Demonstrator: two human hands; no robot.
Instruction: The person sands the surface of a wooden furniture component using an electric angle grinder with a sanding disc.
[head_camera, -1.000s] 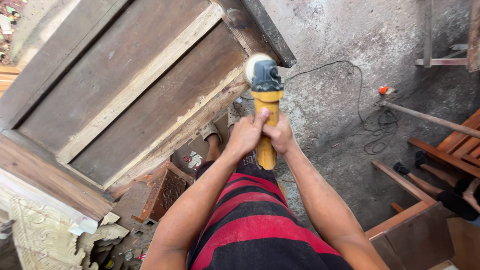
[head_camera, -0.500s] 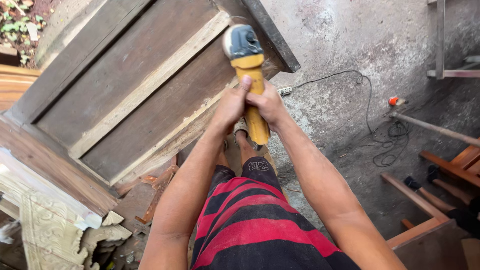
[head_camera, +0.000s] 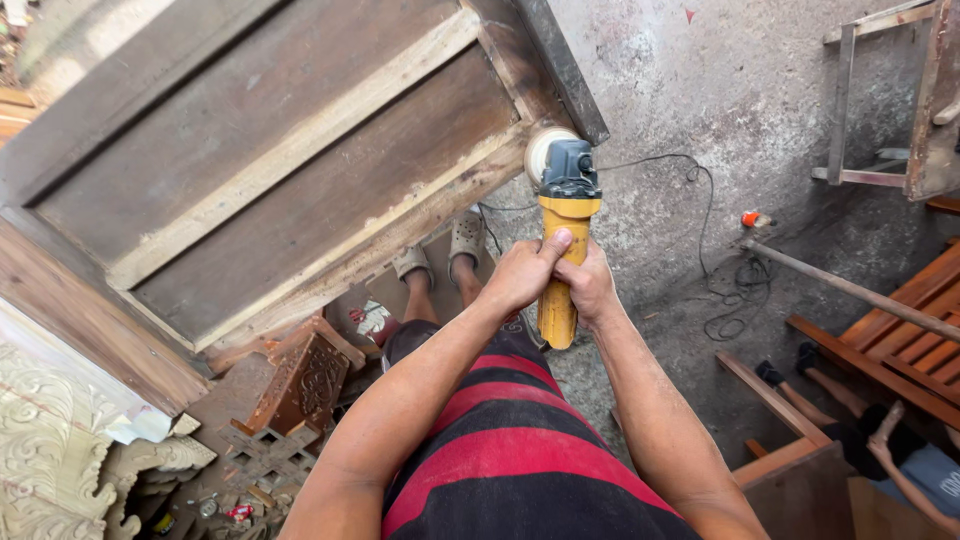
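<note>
Both of my hands grip a yellow angle grinder (head_camera: 560, 250) by its body. My left hand (head_camera: 522, 271) wraps the left side and my right hand (head_camera: 592, 283) the right side. The grinder's grey head and round sanding disc (head_camera: 545, 150) press against the lower right corner of a large wooden door panel (head_camera: 300, 170) that leans in front of me. The door shows pale sanded strips along its frame rails. The grinder's black cable (head_camera: 700, 240) runs off across the concrete floor to the right.
My sandalled feet (head_camera: 440, 255) stand below the door's edge. Carved wooden pieces (head_camera: 300, 385) and pale ornate mouldings (head_camera: 50, 450) lie at lower left. Another person's legs (head_camera: 830, 385) and wooden slatted frames (head_camera: 900, 340) are at right, a metal frame (head_camera: 880, 90) at upper right.
The grinder has shifted along the door's lower edge, from higher up on the frame half a second ago back down to the lower right corner. Both hands keep their grip.
</note>
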